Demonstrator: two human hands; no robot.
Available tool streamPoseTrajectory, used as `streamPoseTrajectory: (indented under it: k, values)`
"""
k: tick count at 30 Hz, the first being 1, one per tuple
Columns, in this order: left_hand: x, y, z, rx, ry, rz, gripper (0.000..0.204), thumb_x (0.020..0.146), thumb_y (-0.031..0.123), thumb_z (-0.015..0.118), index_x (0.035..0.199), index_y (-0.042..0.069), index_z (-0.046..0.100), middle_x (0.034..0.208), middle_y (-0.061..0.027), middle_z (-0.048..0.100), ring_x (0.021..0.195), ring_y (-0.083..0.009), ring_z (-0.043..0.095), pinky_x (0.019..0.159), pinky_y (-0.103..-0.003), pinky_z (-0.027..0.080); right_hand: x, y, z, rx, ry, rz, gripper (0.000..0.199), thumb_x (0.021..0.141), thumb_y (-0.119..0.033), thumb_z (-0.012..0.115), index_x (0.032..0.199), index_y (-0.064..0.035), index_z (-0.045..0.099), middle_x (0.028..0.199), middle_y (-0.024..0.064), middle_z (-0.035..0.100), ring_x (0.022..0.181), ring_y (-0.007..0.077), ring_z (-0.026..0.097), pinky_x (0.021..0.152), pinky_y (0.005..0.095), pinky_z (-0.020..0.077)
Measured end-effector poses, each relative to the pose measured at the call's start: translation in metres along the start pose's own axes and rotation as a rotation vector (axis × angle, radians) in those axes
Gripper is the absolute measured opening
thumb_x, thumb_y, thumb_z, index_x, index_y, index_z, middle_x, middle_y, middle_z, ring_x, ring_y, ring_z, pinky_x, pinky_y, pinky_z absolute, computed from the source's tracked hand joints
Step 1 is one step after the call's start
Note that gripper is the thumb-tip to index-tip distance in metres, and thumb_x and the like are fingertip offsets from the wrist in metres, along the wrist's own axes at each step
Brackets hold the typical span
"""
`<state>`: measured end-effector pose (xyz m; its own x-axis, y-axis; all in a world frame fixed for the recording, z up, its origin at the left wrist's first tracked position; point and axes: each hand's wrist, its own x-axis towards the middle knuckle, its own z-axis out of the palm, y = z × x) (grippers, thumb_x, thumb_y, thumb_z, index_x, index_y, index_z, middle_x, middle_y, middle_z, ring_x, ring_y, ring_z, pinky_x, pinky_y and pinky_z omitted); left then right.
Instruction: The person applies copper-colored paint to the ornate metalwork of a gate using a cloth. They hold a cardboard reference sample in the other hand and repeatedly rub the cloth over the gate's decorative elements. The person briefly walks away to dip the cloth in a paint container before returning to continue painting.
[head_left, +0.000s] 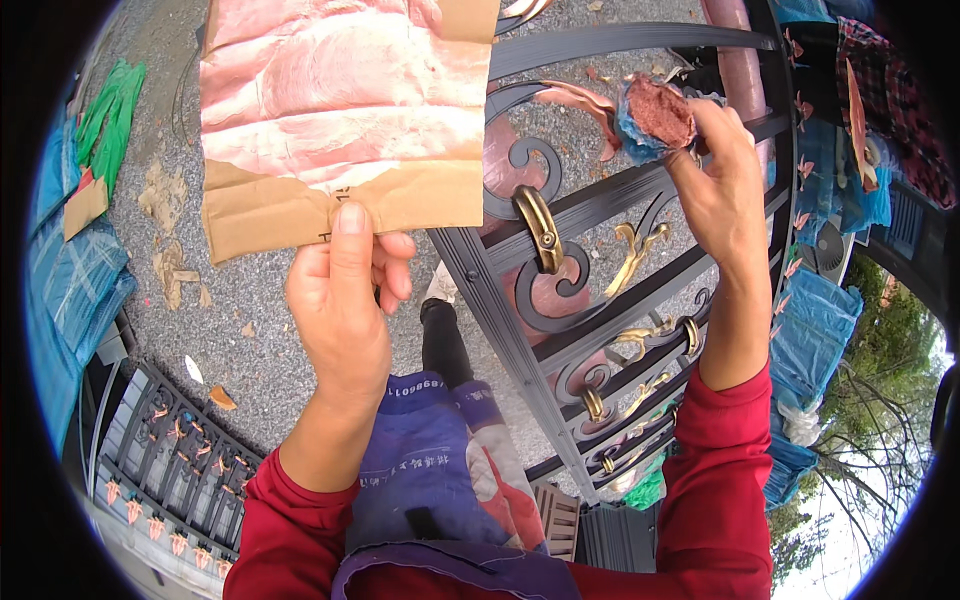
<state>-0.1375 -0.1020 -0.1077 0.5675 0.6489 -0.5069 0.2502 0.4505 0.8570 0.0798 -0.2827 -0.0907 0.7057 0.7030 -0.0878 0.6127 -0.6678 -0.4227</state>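
Paper (340, 100), brown, pink-faced and creased, is held up over gravel (245, 300); likely light, tearable, best taken by its edge, where the left hand (345, 290) pinches it. The right hand (725, 185) grips a soft-looking wad (662, 115) above a gate (590, 210).

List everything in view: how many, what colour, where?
Sheet: one, brown and pink, upper left of centre
Pad: one, reddish and blue, upper right
Scrollwork frame: one, black, centre right
Rings: several, bronze, on the frame
Leaf ornaments: several, gold, on the frame
Railing: one, dark, lower left
Sheeting: several, blue, left and right
Limp bundle: one, green, upper left
Checked cloth: one, red and black, upper right
Tree: at least one, green, lower right
Gravel: uncounted, grey, ground
Apron: one, purple, lower centre
Leg: one, black, centre
Sleeves: two, red, lower edge
Left hand: one, bare, holding the sheet
Right hand: one, bare, holding the pad
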Motion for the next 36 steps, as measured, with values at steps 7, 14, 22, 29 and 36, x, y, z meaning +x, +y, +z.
streamPoseTrajectory:
  k: [7,14,22,29,36]
  values:
    - [-0.001,0.002,0.005,0.016,-0.008,-0.013,0.042,0.099,0.033,0.047,0.074,0.002,0.061,0.06,-0.0015,0.057,0.051,-0.0043,0.047,0.046,-0.018,0.034,-0.008,0.008,0.01,0.025,0.03,-0.024,0.03,0.073,-0.004,0.061,0.102,-0.0006,0.06,0.089,0.0117,0.059,0.083,0.0283,0.052,0.08,0.0361,0.0395]
    - [-0.009,0.007,0.018,0.211,-0.205,-0.054,0.04,0.098,0.027,0.051,0.073,-0.001,0.064,0.058,-0.0007,0.055,0.051,-0.0049,0.046,0.047,-0.021,0.035,-0.038,0.01,-0.004,0.825,0.285,0.297,0.029,0.083,0.001,0.059,0.112,-0.0005,0.059,0.098,0.0019,0.062,0.089,0.0113,0.055,0.081,0.0261,0.0436]
    - [-0.017,-0.003,0.047,0.404,-0.391,-0.002,0.037,0.095,0.025,0.053,0.072,-0.002,0.065,0.059,-0.0045,0.058,0.051,-0.0097,0.052,0.05,-0.026,0.04,-0.046,-0.019,0.018,0.81,0.366,0.154,0.037,0.071,0.014,0.054,0.105,0.0031,0.062,0.095,0.0053,0.062,0.092,0.0148,0.055,0.086,0.0265,0.0433]
    - [-0.025,-0.009,0.061,0.507,-0.402,0.095,0.038,0.095,0.022,0.052,0.069,-0.001,0.065,0.052,-0.0036,0.054,0.048,-0.0114,0.051,0.048,-0.027,0.039,-0.056,-0.033,0.03,0.59,0.29,0.12,0.043,0.061,0.008,0.06,0.103,-0.0046,0.064,0.092,0.0085,0.065,0.085,0.0273,0.052,0.08,0.0344,0.0404]
    - [-0.033,-0.003,0.065,0.578,-0.396,0.152,0.038,0.095,0.02,0.052,0.067,-0.002,0.065,0.05,-0.0048,0.054,0.045,-0.0121,0.051,0.047,-0.028,0.04,-0.065,-0.021,0.017,0.51,0.3,0.028,0.04,0.063,0.008,0.059,0.099,-0.0082,0.064,0.088,0.0065,0.064,0.084,0.0274,0.052,0.079,0.0366,0.0365]
